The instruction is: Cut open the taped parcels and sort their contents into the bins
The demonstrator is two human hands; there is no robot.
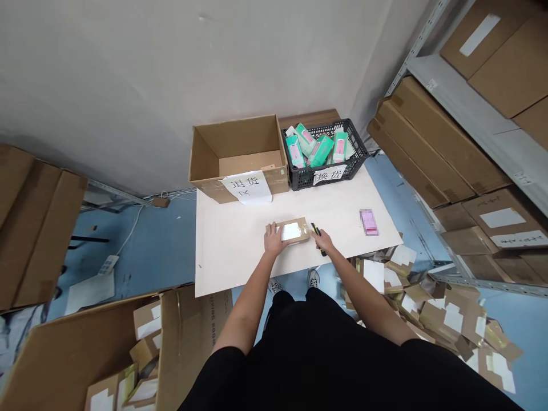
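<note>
A small brown cardboard box with a white label and clear tape lies flat on the pale table. My left hand grips its left end, fingers over the far side and thumb at the near side. Just off the box's right end, my right hand is wrapped around a yellow and black utility knife, which points up and to the left. Whether the blade is out is too small to tell. A gap shows between knife and box.
Behind stand a large open carton with a paper sign and a black basket of green and pink boxes. A blurred pink item lies at right. Cartons fill the shelf. Small boxes fill a big carton and heap on the floor.
</note>
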